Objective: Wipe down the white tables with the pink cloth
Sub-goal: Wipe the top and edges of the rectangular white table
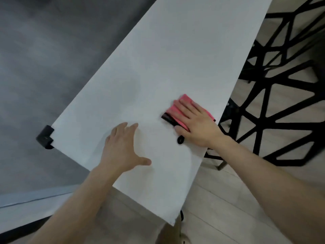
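A long white table (pixel 175 55) runs from the near edge up to the far right. Close to its right edge lies a folded pink cloth (pixel 177 111) with a black edge and a small black loop. My right hand (pixel 195 122) presses flat on the cloth with straight fingers, covering most of it. Left of it, my left hand (pixel 123 148) rests flat on the bare tabletop, fingers spread, holding nothing.
A black bracket (pixel 46 137) sticks out at the table's left corner, against a grey wall (pixel 52 50). Black chairs with open lattice seats (pixel 274 103) stand on the wooden floor right of the table.
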`<state>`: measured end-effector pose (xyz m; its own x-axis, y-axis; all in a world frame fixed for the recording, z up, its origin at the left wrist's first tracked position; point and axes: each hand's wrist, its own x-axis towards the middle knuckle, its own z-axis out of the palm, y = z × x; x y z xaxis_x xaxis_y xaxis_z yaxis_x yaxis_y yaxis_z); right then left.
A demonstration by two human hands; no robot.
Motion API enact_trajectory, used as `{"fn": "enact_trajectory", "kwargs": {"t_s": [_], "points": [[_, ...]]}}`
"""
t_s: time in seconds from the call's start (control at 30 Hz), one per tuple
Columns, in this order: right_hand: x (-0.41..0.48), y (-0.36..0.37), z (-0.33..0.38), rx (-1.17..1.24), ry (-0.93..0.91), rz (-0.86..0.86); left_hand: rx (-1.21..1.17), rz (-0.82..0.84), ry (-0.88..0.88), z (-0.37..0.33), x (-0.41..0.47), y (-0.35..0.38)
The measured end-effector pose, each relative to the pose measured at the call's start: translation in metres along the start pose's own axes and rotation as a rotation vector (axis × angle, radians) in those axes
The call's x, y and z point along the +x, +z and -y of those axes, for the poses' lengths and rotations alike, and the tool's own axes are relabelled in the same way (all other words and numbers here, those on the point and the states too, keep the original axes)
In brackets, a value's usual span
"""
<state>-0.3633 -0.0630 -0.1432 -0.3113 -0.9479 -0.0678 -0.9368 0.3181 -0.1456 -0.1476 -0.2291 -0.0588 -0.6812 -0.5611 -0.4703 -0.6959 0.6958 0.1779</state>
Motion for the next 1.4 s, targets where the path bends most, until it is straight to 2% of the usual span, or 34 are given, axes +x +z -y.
{"fn": "enact_trajectory", "kwargs": {"t_s": [0.03, 0.07, 0.1, 0.17, 0.23, 0.27, 0.3, 0.33, 0.43, 0.47, 0.5, 0.53, 0.6, 0.67, 0.7, 0.73, 0.8, 0.87, 0.9, 0.93, 1.0, 1.03, 1.07, 1.1, 1.13, 1.23, 1.27, 1.3, 1.33, 1.4], "points": [[-0.003, 0.002, 0.012, 0.031, 0.155, -0.036, 0.021, 0.004, 0.005, -0.005, -0.004, 0.004], [-0.009, 0.007, 0.035, 0.059, 0.216, -0.065, 0.038, 0.012, 0.004, -0.008, -0.007, 0.008], [-0.021, 0.015, 0.062, 0.090, 0.158, -0.075, 0.057, 0.029, 0.005, -0.011, -0.010, 0.013], [-0.059, 0.038, 0.102, 0.092, -0.159, -0.064, 0.124, 0.057, 0.026, -0.014, -0.015, 0.023], [-0.084, 0.041, 0.091, 0.067, -0.414, -0.039, 0.194, 0.066, 0.040, -0.015, -0.017, 0.030], [-0.084, 0.035, 0.071, 0.037, -0.461, -0.037, 0.210, 0.071, 0.033, -0.015, -0.017, 0.032], [-0.079, 0.029, 0.049, 0.007, -0.417, -0.024, 0.216, 0.076, 0.020, -0.015, -0.016, 0.032], [-0.071, 0.022, 0.027, -0.016, -0.290, -0.016, 0.219, 0.080, 0.009, -0.016, -0.015, 0.032], [-0.044, 0.005, -0.001, 0.031, 0.258, -0.076, 0.233, 0.070, 0.003, -0.017, -0.012, 0.030], [-0.040, 0.007, 0.015, 0.065, 0.347, -0.112, 0.241, 0.058, 0.002, -0.017, -0.011, 0.030], [-0.040, 0.015, 0.040, 0.077, 0.331, -0.143, 0.249, 0.046, -0.001, -0.016, -0.011, 0.030], [-0.046, 0.025, 0.068, 0.069, 0.209, -0.150, 0.259, 0.038, -0.005, -0.016, -0.011, 0.031], [-0.076, 0.050, 0.109, 0.063, -0.151, -0.120, 0.278, 0.022, 0.000, -0.016, -0.012, 0.031], [-0.086, 0.045, 0.092, 0.035, -0.358, -0.053, 0.279, 0.011, 0.010, -0.015, -0.014, 0.031], [-0.078, 0.035, 0.067, 0.011, -0.336, -0.034, 0.276, 0.015, 0.008, -0.014, -0.016, 0.031], [-0.066, 0.024, 0.037, -0.006, -0.208, -0.013, 0.275, 0.017, 0.005, -0.014, -0.016, 0.031], [-0.038, -0.002, -0.023, -0.003, 0.190, -0.022, 0.277, 0.013, 0.000, -0.014, -0.015, 0.030], [-0.017, -0.010, -0.031, 0.041, 0.476, -0.060, 0.294, -0.003, -0.001, -0.014, -0.012, 0.030], [-0.013, -0.001, -0.008, 0.042, 0.485, -0.097, 0.301, -0.008, -0.003, -0.015, -0.011, 0.030], [-0.014, 0.012, 0.025, 0.047, 0.363, -0.118, 0.308, -0.009, -0.002, -0.016, -0.010, 0.030], [-0.037, 0.039, 0.085, 0.089, -0.136, -0.084, 0.316, -0.012, -0.001, -0.016, -0.010, 0.031], [-0.048, 0.041, 0.093, 0.080, -0.339, -0.039, 0.312, -0.024, -0.004, -0.016, -0.011, 0.031], [-0.048, 0.036, 0.079, 0.047, -0.465, -0.020, 0.305, -0.033, -0.002, -0.015, -0.012, 0.032], [-0.039, 0.026, 0.050, 0.014, -0.458, -0.019, 0.298, -0.033, 0.005, -0.014, -0.013, 0.032], [-0.024, 0.014, 0.014, -0.027, -0.321, -0.005, 0.292, -0.030, 0.011, -0.014, -0.012, 0.031], [0.015, -0.018, -0.073, -0.009, 0.403, -0.045, 0.277, -0.031, 0.007, -0.007, -0.009, 0.034], [0.023, -0.020, -0.071, 0.036, 0.560, -0.086, 0.277, -0.037, 0.006, -0.005, -0.008, 0.034], [0.029, -0.014, -0.049, 0.050, 0.601, -0.125, 0.279, -0.039, 0.008, -0.004, -0.007, 0.035], [0.032, -0.002, -0.016, 0.049, 0.503, -0.122, 0.283, -0.033, 0.007, -0.004, -0.006, 0.034], [0.020, 0.024, 0.052, 0.088, 0.064, -0.087, 0.290, -0.004, -0.013, -0.007, -0.008, 0.032]]}}
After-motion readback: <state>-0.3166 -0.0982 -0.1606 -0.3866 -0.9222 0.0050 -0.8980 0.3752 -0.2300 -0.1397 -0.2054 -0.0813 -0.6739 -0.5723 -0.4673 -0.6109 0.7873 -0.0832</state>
